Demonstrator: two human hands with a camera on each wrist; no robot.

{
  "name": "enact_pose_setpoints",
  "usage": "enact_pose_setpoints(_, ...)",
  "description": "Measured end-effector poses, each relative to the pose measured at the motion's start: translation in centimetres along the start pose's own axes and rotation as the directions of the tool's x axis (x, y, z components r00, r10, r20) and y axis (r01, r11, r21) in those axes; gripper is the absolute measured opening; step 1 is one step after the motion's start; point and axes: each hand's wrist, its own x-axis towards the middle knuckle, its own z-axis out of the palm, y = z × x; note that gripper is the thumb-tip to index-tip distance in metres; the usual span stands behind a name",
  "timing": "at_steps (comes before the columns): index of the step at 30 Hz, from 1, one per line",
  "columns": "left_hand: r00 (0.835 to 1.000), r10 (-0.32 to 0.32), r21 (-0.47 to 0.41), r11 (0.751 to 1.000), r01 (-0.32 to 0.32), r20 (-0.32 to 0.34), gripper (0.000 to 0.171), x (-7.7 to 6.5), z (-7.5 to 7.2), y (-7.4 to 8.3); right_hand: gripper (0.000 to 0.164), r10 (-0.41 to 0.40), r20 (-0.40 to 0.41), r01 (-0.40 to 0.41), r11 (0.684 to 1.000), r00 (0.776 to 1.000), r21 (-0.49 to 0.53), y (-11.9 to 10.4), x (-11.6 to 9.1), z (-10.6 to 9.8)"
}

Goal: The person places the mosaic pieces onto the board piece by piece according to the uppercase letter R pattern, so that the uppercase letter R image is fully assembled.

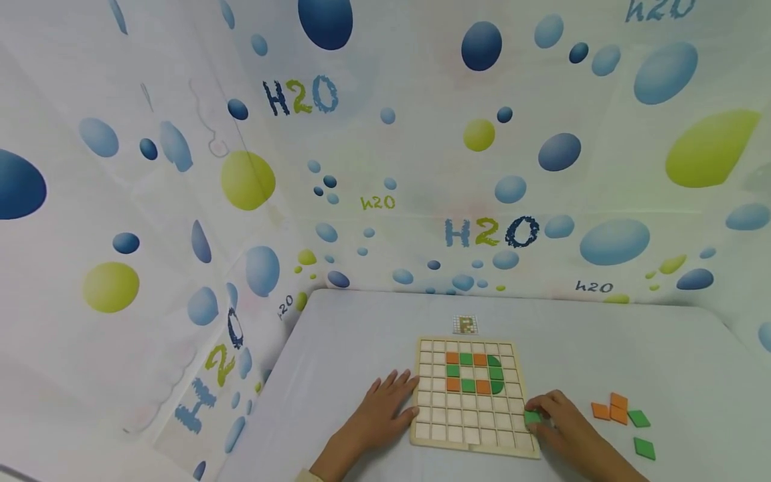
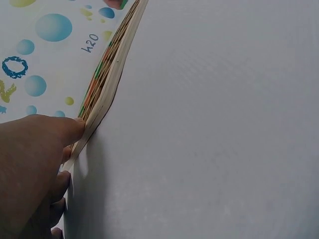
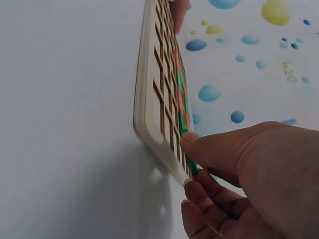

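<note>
A wooden grid board (image 1: 447, 432) lies on the white table. Set into its upper part is a ring of orange and green tiles, squares on the left and rounded green pieces (image 1: 497, 387) at the right. My left hand (image 1: 382, 412) rests at the board's left edge, fingers extended, with the thumb (image 2: 72, 130) touching the rim in the left wrist view. Between thumb and fingers my right hand (image 1: 563, 425) pinches a green tile (image 1: 533, 418) at the board's right edge. The right wrist view shows this tile (image 3: 191, 165) nearly edge-on, partly hidden by the thumb.
Loose orange tiles (image 1: 618, 408) and green diamond-shaped tiles (image 1: 644, 448) lie to the right of my right hand. A small pattern card (image 1: 465, 325) sits just beyond the board. White cloth printed with blue and lime drops (image 1: 385, 254) encloses the table behind and at the left.
</note>
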Motion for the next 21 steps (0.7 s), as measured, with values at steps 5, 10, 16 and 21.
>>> enact_pose_setpoints(5, 1.0, 0.005, 0.001, 1.0, -0.005, -0.001, 0.063, 0.0, 0.0, -0.1, 0.024, -0.074, -0.003, 0.074, 0.993, 0.997, 0.087, -1.8, 1.4, 1.0)
enact_pose_setpoints(10, 1.0, 0.0, 0.021, 1.0, 0.0, -0.006, 0.063, 0.1, 0.1, -0.3, 0.024, -0.065, -0.013, 0.066, 0.995, 0.998, 0.075, -3.8, 3.2, 2.5)
enact_pose_setpoints(16, 1.0, 0.014, 0.012, 1.0, -0.014, -0.007, 0.063, 0.1, 0.2, -0.5, 0.021, -0.084, -0.036, 0.085, 0.996, 0.996, 0.028, -6.2, 5.0, 4.5)
enact_pose_setpoints(21, 1.0, 0.025, 0.009, 1.0, -0.025, -0.01, 0.063, 0.0, 0.1, -0.4, 0.019, -0.176, -0.085, 0.173, 0.984, 0.981, -0.042, -7.5, 6.0, 5.7)
